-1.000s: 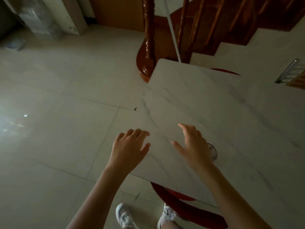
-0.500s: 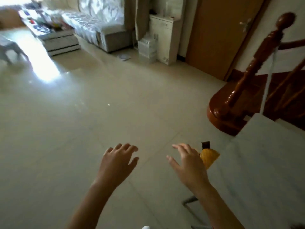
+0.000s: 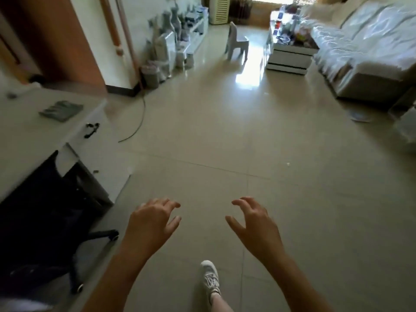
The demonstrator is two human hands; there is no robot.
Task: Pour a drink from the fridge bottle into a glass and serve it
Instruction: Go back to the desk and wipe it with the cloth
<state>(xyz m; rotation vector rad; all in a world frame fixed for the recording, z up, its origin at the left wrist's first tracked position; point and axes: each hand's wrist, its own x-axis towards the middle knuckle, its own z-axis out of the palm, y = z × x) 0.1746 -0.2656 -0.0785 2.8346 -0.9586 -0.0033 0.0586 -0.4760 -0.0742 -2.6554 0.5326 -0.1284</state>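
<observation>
Right now both hands are held out empty over the tiled floor (image 3: 225, 143), left hand (image 3: 151, 224) and right hand (image 3: 255, 224) with fingers spread and loosely curled. A white shoe (image 3: 210, 279) is planted below them; farther off, a small chair (image 3: 237, 42) and sofa (image 3: 364, 48) are seen. No bottle or glass is to be seen.

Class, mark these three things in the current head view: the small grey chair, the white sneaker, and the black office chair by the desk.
small grey chair (image 3: 238, 42): head view, on the seat.
white sneaker (image 3: 210, 280): head view, on the laced upper.
black office chair (image 3: 42, 212): head view, on the dark backrest.
</observation>
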